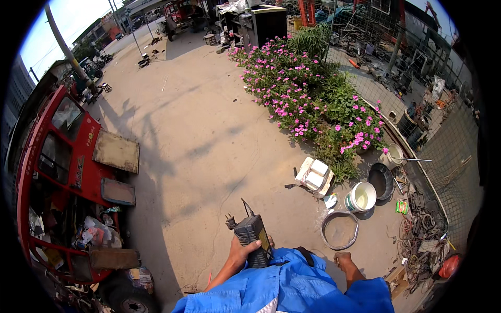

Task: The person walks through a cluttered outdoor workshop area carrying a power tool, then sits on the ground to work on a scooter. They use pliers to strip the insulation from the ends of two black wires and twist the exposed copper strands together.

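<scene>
My left hand grips a black power adapter with ribbed sides, held upright in front of my blue jacket. The thumb lies across its near face, and a yellowish label shows along its right side. From its top rises a black cord, and a plug sticks out at its upper left. My right hand hangs low at my right side, fingers curled in, with nothing visible in them. Nearest to it on the ground is a round, shallow basin of murky water.
A red truck cab filled with clutter stands at left. Pink-flowering plants grow along a wire fence at right. Below them are a white block-shaped item, a white bucket, a black tub and tangled scrap.
</scene>
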